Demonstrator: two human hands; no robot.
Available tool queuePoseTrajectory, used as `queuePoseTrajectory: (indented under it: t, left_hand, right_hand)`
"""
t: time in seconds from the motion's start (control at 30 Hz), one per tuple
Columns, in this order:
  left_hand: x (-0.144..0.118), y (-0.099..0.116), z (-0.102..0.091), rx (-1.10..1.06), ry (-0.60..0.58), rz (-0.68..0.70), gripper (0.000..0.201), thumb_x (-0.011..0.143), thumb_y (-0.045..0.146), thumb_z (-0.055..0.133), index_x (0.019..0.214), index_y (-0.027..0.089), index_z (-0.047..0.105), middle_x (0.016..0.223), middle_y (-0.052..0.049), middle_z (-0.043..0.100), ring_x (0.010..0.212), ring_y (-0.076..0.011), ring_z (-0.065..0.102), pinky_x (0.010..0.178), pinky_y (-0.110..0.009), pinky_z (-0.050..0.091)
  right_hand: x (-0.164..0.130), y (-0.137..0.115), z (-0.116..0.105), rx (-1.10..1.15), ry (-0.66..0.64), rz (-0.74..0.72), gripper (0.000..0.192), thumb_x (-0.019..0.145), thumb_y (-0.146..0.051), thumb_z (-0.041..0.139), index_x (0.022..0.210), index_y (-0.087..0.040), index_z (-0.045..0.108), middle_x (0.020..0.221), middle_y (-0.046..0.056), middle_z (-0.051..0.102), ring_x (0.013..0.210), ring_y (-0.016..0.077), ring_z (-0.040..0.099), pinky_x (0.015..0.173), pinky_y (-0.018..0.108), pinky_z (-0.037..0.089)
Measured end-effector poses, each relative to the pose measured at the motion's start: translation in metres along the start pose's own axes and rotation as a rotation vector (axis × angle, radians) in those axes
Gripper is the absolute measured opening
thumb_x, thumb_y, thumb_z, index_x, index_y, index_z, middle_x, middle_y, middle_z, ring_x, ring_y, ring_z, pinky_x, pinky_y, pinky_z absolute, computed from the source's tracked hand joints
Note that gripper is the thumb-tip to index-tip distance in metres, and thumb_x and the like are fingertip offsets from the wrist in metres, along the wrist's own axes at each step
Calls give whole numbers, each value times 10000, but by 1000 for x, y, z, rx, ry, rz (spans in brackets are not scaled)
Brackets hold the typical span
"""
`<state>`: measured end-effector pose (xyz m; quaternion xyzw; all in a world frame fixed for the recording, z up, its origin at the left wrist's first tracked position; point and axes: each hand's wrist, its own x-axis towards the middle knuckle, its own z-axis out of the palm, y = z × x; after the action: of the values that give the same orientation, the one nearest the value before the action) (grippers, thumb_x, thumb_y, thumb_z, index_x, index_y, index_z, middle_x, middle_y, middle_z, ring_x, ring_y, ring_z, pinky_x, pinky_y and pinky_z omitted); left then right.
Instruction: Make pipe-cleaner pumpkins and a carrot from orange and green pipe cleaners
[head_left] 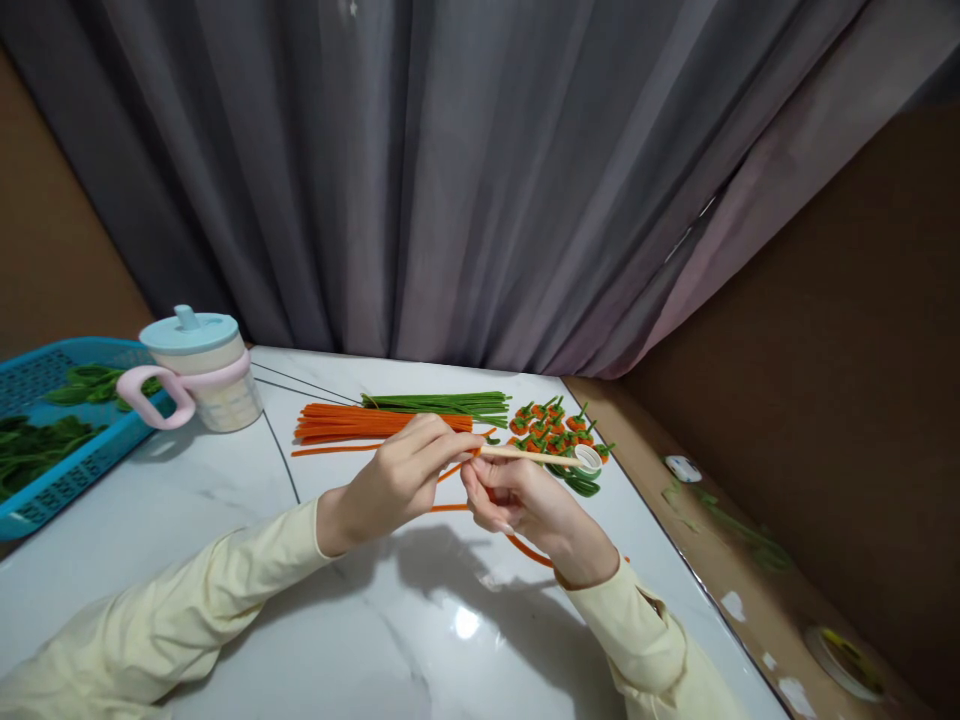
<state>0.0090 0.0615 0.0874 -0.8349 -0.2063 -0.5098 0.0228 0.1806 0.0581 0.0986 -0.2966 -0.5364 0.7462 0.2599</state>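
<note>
My left hand is closed, its fingertips pinching an orange pipe cleaner at the left end of a thin wooden stick. Fingers curled, my right hand grips the stick close to that same end; the exact finger contact is partly hidden. Orange pipe cleaner shows around the stick's tip, and a length of it curves out below my right hand. Just beyond the hands lies a bundle of orange pipe cleaners, with a bundle of green pipe cleaners behind it.
Several small orange shapes with green tops sit at the back right, near a white ring-shaped thing and green loops. At left stand a lidded cup and a blue basket holding green leaves. A curtain hangs behind.
</note>
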Motion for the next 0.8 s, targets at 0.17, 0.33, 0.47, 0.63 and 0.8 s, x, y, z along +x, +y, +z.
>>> queuePoseTrajectory:
  t: [0.17,0.33,0.47,0.63,0.8]
  left_hand:
    - [0,-4,0,167,-54,102,297,899,39,370,1137,106,535,753,-76,594,706,-170,539,653,-300,486]
    - [1,-6,-1,268,-50,153,239,874,24,395,1038,99,550,705,-72,573,690,-183,526,644,-313,479]
    - [0,-11,-2,329,-17,136,226,868,32,400,1011,127,547,695,-58,563,697,-188,531,656,-323,478]
    - [0,-19,-4,418,25,96,293,842,-3,358,1013,131,554,703,-68,577,686,-200,527,654,-341,464]
    - [-2,-23,-2,448,-6,67,294,812,-26,354,905,132,584,662,-65,570,661,-203,505,648,-341,450]
  right_hand:
    - [2,0,-3,-34,0,-35,367,834,-354,488,524,-160,457,370,-41,405,348,48,153,383,247,62]
    - [4,-4,1,-19,14,-41,315,860,-389,489,666,-142,519,385,-54,453,316,37,145,354,220,61]
    - [4,-5,1,-146,74,-57,292,862,-442,498,802,-156,508,488,-60,506,315,37,232,342,200,144]
    - [-2,-3,1,-591,123,-85,222,907,-318,408,785,-160,506,522,-34,506,423,73,370,431,193,291]
    - [-14,-9,10,-1115,260,-221,205,768,-40,396,757,-159,562,536,-24,479,493,102,403,531,212,289]
